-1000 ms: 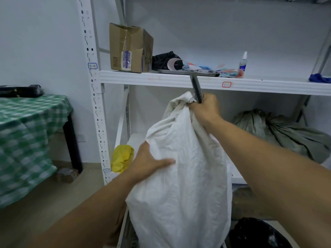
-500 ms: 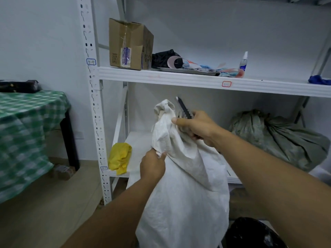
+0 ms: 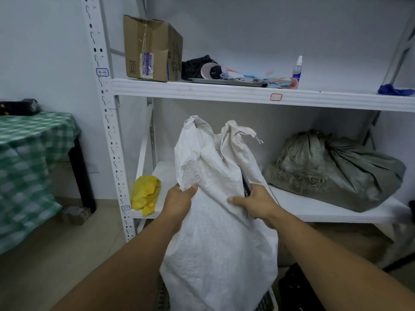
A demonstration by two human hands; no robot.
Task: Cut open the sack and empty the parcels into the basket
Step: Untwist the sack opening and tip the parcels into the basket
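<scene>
Sack (image 3: pixel 215 221), white woven, held upright before the shelf (image 3: pixel 247 93); soft, crinkly, probably slippery, sagging as if loaded; left hand (image 3: pixel 179 202) pinching its upper side; right hand (image 3: pixel 256 203) gripping cloth plus knife (image 3: pixel 245 182); best held by bunched fabric near the neck.

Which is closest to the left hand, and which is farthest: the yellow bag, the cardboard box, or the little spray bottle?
Measured from the left hand, as the head view shows it:
1. Yellow bag: just to its left, on the lower shelf's edge.
2. Cardboard box: higher, on the upper shelf's left end.
3. Spray bottle: farthest, up on the upper shelf, off to the right.
</scene>
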